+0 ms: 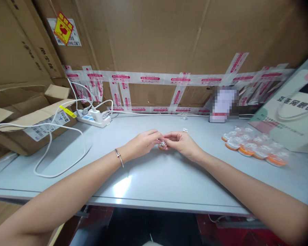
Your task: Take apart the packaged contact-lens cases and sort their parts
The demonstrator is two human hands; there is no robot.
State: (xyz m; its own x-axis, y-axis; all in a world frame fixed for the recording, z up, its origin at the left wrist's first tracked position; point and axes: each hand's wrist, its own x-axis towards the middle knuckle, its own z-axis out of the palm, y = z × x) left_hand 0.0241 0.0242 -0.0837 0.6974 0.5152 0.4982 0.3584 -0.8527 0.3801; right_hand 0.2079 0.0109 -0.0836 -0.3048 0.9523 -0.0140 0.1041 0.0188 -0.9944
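The counter (pixel 154 186) is pale grey and smooth, its front edge catching a bright patch of reflected light. At its left end sits an open cardboard box (pixel 20 136), with a looping white cable (pixel 51 176) beside it. A white power strip (pixel 102 122) lies near the back. Toward the right, clear packs with orange bases (pixel 254 150) stand clustered just before a printed pale bag (pixel 292 128). A small white tag (pixel 185 130) and a small clear piece (pixel 183 117) lie near the middle.
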